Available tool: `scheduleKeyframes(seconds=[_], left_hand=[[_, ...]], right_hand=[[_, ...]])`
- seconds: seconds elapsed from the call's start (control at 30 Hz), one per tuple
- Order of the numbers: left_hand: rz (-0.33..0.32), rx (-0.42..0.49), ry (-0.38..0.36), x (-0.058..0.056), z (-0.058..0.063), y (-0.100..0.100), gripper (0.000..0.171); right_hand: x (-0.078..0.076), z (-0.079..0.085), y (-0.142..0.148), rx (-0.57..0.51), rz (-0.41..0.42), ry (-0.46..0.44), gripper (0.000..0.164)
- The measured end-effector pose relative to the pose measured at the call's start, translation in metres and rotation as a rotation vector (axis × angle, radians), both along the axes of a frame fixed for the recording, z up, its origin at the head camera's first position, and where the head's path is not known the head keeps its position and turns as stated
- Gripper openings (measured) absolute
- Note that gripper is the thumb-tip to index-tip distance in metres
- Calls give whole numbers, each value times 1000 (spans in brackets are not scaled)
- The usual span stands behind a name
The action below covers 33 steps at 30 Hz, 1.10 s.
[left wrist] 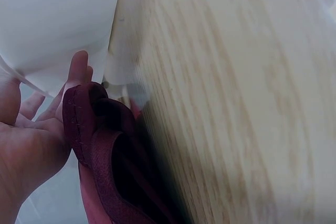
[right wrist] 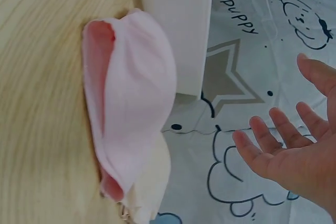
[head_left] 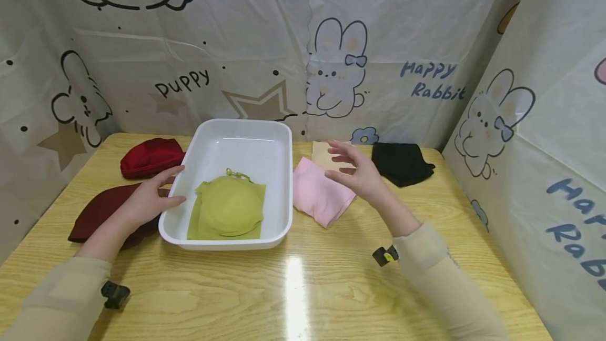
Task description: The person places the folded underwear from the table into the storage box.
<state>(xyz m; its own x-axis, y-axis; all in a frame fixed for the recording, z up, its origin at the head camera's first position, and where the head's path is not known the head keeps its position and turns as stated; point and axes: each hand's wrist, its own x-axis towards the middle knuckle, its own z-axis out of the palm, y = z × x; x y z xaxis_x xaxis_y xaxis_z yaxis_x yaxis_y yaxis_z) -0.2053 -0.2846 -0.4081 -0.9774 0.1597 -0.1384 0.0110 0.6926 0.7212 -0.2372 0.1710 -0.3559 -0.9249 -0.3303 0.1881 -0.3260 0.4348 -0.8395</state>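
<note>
A white tray (head_left: 279, 172) stands on the table with a folded yellow-green bra (head_left: 229, 207) in its near half. My left hand (head_left: 144, 201) touches the tray's left rim, its fingers loosely extended. Below that hand lies a folded maroon bra (left wrist: 105, 145), partly covered by the wrist in the head view. My right hand (head_left: 357, 175) hovers right of the tray with spread fingers and holds nothing. Nearest to it is a folded pink bra (right wrist: 136, 82), which overlaps a beige folded garment (head_left: 324, 154). In the right wrist view the fingers are apart from both.
A bright red folded bra (head_left: 153, 157) lies behind the maroon one, left of the tray. A black folded garment (head_left: 402, 163) lies at the back right. Printed cloth (head_left: 265, 41) hangs along the table's back and sides.
</note>
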Motion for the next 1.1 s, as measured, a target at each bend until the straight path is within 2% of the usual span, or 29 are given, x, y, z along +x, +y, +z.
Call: scheduleKeyframes(seconds=[0.4,0.73,1.1], left_hand=[[-29,5,35,-1,2,1,80],[-21,-4,25,1,4,4,80],[-20,-8,25,1,2,0,81]], right_hand=[[-15,-31,13,14,-41,-99,64],[-29,-46,20,112,-28,-184,68],[-47,-56,18,186,-61,-285,74]])
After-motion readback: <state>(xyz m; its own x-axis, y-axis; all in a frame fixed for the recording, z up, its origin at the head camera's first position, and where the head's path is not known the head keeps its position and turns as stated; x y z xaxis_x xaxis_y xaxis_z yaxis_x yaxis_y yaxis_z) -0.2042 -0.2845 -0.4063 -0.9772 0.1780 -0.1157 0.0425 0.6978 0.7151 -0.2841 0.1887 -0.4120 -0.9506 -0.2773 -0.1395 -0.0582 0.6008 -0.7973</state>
